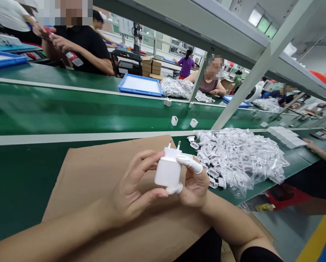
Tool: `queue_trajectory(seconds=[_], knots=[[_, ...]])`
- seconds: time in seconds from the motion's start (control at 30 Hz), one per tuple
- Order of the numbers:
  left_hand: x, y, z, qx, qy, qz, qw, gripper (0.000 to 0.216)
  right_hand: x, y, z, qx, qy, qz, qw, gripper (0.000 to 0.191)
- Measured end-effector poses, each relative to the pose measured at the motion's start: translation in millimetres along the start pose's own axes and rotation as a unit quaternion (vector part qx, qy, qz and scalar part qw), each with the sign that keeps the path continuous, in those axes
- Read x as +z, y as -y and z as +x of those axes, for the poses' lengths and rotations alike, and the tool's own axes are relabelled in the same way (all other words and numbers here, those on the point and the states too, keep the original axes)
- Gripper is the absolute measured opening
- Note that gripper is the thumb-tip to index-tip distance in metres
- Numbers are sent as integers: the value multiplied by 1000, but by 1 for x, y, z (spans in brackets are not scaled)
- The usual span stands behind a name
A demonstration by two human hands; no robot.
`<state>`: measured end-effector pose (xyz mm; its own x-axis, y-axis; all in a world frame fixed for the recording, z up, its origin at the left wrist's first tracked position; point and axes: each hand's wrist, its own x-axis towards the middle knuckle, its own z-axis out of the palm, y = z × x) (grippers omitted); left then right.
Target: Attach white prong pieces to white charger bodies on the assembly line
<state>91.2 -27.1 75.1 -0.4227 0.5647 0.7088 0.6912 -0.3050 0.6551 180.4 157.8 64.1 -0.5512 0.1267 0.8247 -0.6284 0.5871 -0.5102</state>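
A white wall charger with two round metal pins pointing up is held in front of me. My left hand pinches its left side between thumb and fingers. My right hand grips its right side, with white finger cots on the fingertips. Both forearms rest over a brown cardboard sheet lying on the green conveyor belt. Just right of my right hand lies a heap of clear-bagged white charger parts.
Two loose white charger bodies stand on the belt. A blue tray and a bagged pile lie beyond it. Co-workers sit across the belt and to the right. A grey metal shelf frame crosses overhead.
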Motion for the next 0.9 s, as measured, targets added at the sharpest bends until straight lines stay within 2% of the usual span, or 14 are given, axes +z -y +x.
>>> queue_trajectory(seconds=[0.07,0.23,0.4,0.57,0.63,0.73,0.8,0.9], knots=[[-4,5,3,25,-6,27,999,67,0,-3,-4,16,12,-22,1000,63],[-15,7,10,93,28,74,993,71,4,-4,-11,28,19,-29,999,71],[-13,-7,2,98,-1,116,988,71,4,7,-14,45,20,-14,999,68],[-9,-7,3,91,-21,132,987,73,8,8,-7,43,21,89,995,58],[-9,0,7,56,-15,83,995,72,10,1,-4,53,17,120,991,58],[-6,8,13,-27,-26,-63,997,75,10,-8,1,50,15,118,992,60],[-5,10,16,-111,-30,-148,982,72,10,-11,5,30,14,84,996,58],[-6,12,21,-263,-6,-192,945,60,8,-13,11,-6,45,2,999,53]])
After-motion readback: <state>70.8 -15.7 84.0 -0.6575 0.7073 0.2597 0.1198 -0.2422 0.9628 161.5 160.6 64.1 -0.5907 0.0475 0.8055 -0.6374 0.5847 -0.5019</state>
